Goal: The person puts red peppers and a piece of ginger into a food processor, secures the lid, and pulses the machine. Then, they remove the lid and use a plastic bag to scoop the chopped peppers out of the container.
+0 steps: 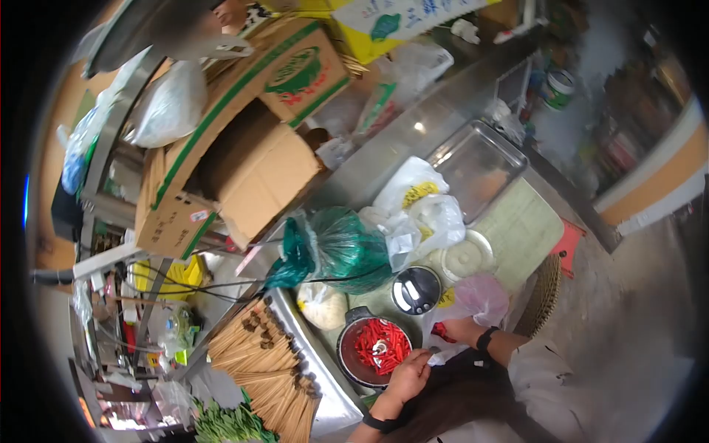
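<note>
The person is standing at the near edge of a crowded steel counter (384,159), with almost no bare surface left around the hands; the only open room is lying to the right, where the floor (628,295) beyond the counter's corner is free, past a woven round stool (545,294) and a small red stool (570,244).

The left hand (408,375) is curling its fingers around the white edge of a thin plastic bag (473,303), just beside the rim of a chopper bowl (374,347). The right hand (461,330) is gripping the same bag from the other side, its fingers closing on the bunched plastic; a dark band is sitting on each wrist. The bag is hanging between the two hands at the counter's near edge, pinkish and translucent above, white below, with something red showing through near the right hand.

The chopper bowl is standing open, full of red chili pieces around a central blade hub. Its dark round lid (416,289) is lying just behind it. A knotted green bag (336,251) and white bags (413,210) are crowding the middle, a clear rectangular tray (478,166) farther back. Left of the bowl, bamboo skewers (262,365) are fanning across a steel tray.

A cardboard box (244,140) is bearing a green and red printed logo; its writing is too blurred to read.
</note>
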The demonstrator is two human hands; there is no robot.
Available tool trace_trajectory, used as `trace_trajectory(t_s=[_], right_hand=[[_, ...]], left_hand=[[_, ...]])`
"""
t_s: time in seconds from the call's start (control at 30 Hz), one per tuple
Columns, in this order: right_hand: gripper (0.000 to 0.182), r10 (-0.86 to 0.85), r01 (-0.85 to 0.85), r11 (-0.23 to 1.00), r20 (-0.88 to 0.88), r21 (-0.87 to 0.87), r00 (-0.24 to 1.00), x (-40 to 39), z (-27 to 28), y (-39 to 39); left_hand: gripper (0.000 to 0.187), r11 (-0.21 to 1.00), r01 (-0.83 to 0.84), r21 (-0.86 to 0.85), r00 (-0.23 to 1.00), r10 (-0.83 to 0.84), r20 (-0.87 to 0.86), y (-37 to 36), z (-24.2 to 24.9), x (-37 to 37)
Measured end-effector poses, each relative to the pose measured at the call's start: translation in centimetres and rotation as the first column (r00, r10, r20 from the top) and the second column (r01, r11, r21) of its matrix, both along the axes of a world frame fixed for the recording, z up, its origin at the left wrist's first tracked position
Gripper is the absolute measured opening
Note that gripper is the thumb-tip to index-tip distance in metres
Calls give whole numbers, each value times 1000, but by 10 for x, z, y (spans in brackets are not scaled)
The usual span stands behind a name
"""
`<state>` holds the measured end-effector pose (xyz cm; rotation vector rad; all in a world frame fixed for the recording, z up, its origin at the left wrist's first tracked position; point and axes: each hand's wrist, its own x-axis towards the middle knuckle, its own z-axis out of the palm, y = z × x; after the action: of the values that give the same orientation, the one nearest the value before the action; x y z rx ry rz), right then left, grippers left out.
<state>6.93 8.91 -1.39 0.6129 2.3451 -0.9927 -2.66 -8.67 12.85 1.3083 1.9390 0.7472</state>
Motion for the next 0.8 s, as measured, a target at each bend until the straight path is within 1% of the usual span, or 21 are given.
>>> trace_trajectory(t_s=[0.07, 0.1, 0.13, 0.23, 0.27, 0.37, 0.47, 0.57, 0.6, 0.63, 0.67, 0.7, 0.73, 0.77, 0.8], right_hand=[[28, 69, -66, 997, 58, -42, 996, -1, -5, 6], [28, 95, -89, 994, 92, -62, 991, -3, 1, 9], [28, 96, -92, 993, 48, -70, 994, -2, 7, 10], [28, 144, -141, 988, 46, -56, 989, -3, 30, 15], [27, 191, -191, 982, 2, -14, 982, -3, 29, 13], [25, 326, -323, 941, -13, 106, 945, -8, 36, 10], [25, 324, -315, 943, -83, 107, 942, -12, 50, 9], [27, 391, -385, 920, -123, 76, 912, -14, 37, 4], [29, 447, -436, 894, -243, 101, 860, -15, 55, 6], [34, 494, -473, 869, -288, 143, 820, -13, 33, 4], [39, 534, -505, 845, -216, 175, 818, -18, 58, 1], [40, 528, -486, 848, -239, 213, 815, -17, 63, -1], [39, 540, -496, 840, -253, 220, 802, -15, 57, 0], [38, 594, -543, 804, -309, 241, 743, -15, 66, 4], [39, 564, -527, 824, -374, 207, 736, -14, 65, 5]], left_hand=[[27, 1000, -13, -10, 1000, 13, -9, -4, 2, -1], [27, 1000, -12, -14, 1000, 12, -9, -6, 3, -1], [28, 1000, -19, -1, 1000, 19, -19, -9, 0, -1], [27, 999, -33, 17, 999, 33, -12, -12, -2, 0], [27, 999, -49, 17, 999, 49, -2, -14, -1, -1], [26, 995, -95, 28, 995, 94, 35, -21, -7, -1], [25, 988, -136, 69, 990, 132, 56, -28, -9, -3], [25, 980, -189, 55, 980, 184, 80, -42, -25, -4], [26, 977, -205, 59, 977, 201, 70, -44, -24, -5], [27, 978, -206, 39, 978, 204, 53, -49, -35, -5], [28, 972, -231, 50, 972, 228, 64, -52, -37, -5], [30, 973, -228, 28, 971, 225, 79, -53, -38, -7], [31, 966, -258, 23, 963, 255, 90, -52, -31, -6], [31, 959, -280, 47, 955, 273, 116, -54, -34, -5], [31, 952, -304, 50, 946, 295, 136, -55, -40, -6]])
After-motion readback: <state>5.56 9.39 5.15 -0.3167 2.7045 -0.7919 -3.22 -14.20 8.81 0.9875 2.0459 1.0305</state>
